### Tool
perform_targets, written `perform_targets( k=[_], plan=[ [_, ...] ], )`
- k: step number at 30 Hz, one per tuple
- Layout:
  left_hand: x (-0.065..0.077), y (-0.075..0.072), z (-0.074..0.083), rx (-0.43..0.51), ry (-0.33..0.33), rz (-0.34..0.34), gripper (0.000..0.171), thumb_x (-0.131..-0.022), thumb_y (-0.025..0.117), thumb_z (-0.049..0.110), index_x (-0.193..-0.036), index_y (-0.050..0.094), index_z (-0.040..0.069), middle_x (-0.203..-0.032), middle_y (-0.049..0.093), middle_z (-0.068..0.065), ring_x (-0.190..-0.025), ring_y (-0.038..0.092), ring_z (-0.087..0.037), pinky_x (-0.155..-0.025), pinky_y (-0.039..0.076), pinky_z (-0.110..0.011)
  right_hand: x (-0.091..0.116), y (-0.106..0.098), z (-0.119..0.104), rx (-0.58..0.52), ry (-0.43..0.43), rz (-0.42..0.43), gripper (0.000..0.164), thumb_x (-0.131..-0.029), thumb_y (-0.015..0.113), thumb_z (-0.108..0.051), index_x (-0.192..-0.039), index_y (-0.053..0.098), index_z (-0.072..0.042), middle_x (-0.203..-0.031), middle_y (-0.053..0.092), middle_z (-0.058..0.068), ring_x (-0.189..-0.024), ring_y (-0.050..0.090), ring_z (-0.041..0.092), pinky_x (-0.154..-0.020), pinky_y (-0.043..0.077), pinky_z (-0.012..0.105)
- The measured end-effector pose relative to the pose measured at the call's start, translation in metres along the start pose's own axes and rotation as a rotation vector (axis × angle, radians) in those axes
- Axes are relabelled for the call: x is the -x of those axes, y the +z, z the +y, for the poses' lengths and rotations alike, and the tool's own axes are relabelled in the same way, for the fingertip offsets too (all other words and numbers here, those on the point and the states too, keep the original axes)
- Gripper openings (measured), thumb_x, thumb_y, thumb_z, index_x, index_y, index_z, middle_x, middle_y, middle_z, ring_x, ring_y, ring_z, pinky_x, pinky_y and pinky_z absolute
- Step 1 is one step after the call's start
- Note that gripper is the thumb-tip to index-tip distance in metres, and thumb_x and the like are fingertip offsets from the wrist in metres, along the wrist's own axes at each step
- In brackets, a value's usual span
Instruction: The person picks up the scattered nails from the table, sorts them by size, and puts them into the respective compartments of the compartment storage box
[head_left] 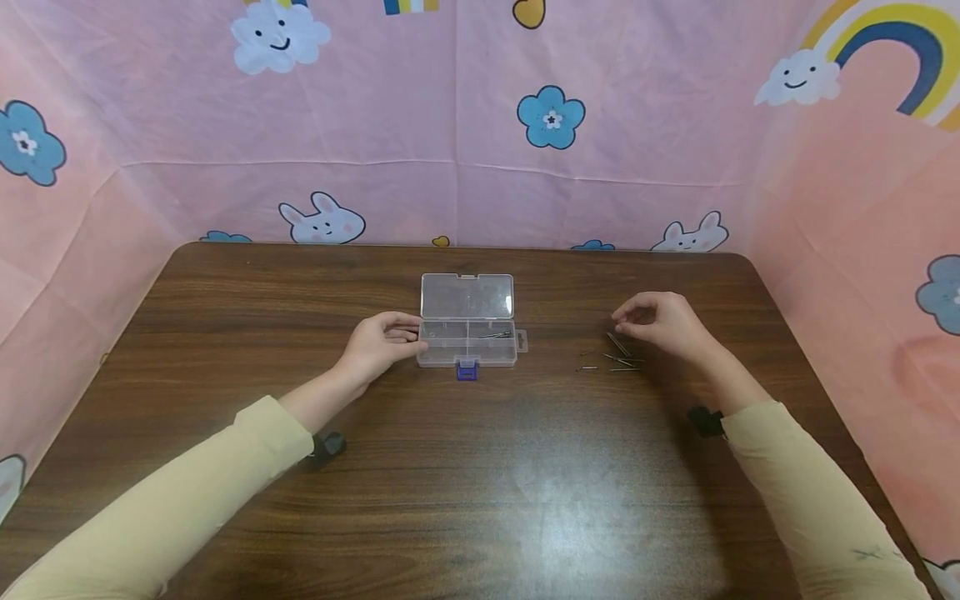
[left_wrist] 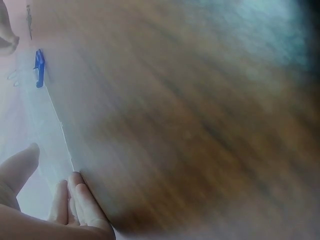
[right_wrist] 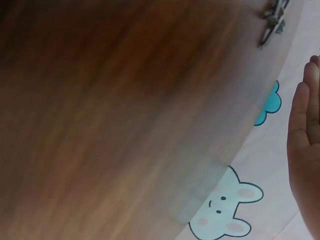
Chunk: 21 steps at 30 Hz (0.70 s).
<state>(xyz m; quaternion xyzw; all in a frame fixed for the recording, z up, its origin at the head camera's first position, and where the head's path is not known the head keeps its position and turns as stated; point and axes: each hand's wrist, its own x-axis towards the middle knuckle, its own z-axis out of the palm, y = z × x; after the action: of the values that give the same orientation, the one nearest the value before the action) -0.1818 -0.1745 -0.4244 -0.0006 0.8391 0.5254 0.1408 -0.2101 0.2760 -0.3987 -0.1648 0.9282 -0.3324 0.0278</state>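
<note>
A clear plastic compartment box (head_left: 492, 357) stands with its lid (head_left: 467, 297) raised and its blue latch (head_left: 467, 371) hanging at the front. My left hand (head_left: 378, 343) holds its left end, thumb at the front part and fingers along the side. Thin metal pieces (head_left: 495, 335), like nails, lie in the back right compartment. More nail-like metal pieces (head_left: 624, 362) lie loosely on the table to the right. Just above and behind them hovers my right hand (head_left: 663, 323), thumb and index fingertips near each other with a small gap and nothing visible between them.
A brown wooden table (head_left: 450, 500) spans the view, its rear edge against a pink patterned cloth (head_left: 637, 100). Two short metal pieces (head_left: 589, 367) lie between the box and the loose pile. A clear hanging tab (head_left: 522, 341) sticks out from the box's right end.
</note>
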Motion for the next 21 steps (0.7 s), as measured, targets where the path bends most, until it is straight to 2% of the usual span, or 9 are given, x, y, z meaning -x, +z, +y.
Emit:
perform_targets(
  k=[11,21],
  plan=[
    [0.001,0.0,0.001,-0.012,-0.005,0.0,0.05,-0.099,0.075,0.01,-0.144,0.059,-0.005,-0.144,0.064,-0.026,-0.132,0.065,-0.039,-0.116,0.054,-0.047,0.008,0.0,0.011,-0.014,0.072,-0.102,0.015,-0.094,0.08,-0.004,-0.109,0.08,-0.002,-0.101,0.081,0.015,-0.081,0.07,0.002,-0.073,0.054,0.015],
    [0.0,0.0,0.0,-0.006,0.001,-0.002,0.05,-0.099,0.075,0.01,-0.144,0.059,-0.005,-0.144,0.064,-0.027,-0.132,0.064,-0.039,-0.116,0.053,-0.047,0.011,-0.001,0.015,-0.029,0.082,-0.17,0.016,-0.093,0.082,-0.005,-0.109,0.08,-0.001,-0.098,0.081,0.013,-0.081,0.073,0.008,-0.071,0.056,0.018]
  ],
)
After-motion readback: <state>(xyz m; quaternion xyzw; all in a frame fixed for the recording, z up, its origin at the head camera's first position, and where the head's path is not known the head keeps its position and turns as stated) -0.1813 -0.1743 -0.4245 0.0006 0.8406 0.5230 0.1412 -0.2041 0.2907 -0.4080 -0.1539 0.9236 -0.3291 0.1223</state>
